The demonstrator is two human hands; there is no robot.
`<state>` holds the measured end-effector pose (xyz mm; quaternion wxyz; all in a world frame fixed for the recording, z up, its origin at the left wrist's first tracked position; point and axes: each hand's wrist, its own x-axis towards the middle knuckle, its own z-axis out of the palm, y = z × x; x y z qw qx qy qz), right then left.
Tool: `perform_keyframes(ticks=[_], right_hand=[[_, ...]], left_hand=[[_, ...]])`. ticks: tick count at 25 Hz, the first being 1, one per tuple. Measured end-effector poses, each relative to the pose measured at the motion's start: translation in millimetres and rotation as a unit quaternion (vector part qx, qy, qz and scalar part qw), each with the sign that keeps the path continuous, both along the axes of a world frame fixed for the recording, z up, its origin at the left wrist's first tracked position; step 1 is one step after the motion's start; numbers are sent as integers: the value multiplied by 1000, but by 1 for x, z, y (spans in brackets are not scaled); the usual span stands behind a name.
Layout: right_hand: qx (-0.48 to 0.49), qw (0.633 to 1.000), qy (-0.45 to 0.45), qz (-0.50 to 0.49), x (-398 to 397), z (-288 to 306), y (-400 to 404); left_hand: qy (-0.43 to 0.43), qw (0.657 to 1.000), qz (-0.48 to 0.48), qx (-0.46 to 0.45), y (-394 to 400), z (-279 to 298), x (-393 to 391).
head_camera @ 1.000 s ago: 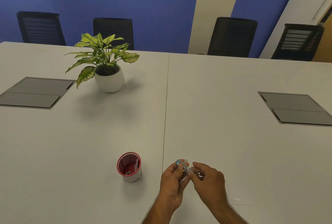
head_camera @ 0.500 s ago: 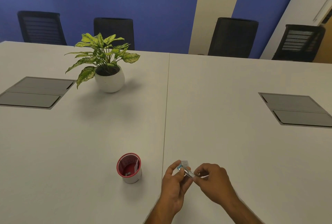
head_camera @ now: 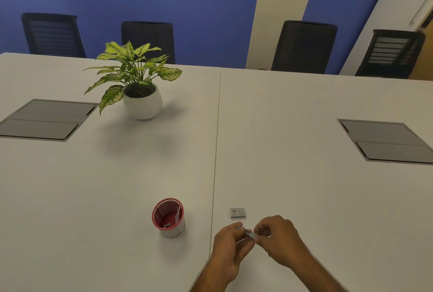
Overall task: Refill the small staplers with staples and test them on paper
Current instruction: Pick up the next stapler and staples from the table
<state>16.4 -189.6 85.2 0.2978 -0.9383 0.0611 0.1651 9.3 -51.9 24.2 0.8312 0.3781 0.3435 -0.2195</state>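
Both hands meet low in the view over the white table. My left hand and my right hand pinch a small metallic stapler between their fingertips; most of it is hidden by the fingers. Just beyond the hands, a small grey staple box with a barcode lies flat on the table. To the left stands a red-rimmed white cup with small items inside. No paper is visible.
A potted plant in a white pot stands at the far left centre. Grey cable hatches are set into the table on both sides. Several black chairs line the far edge.
The hands have moved slightly nearer and lower with the stapler. The staple box, hidden behind the fingers before, now lies uncovered on the table beyond them.
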Motion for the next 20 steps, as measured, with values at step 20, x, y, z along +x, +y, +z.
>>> perform_keyframes(ticks=[20], right_hand=[[123, 988, 26, -89, -5, 6, -2]], left_hand=[[-46, 998, 25, -34, 2, 4, -3]])
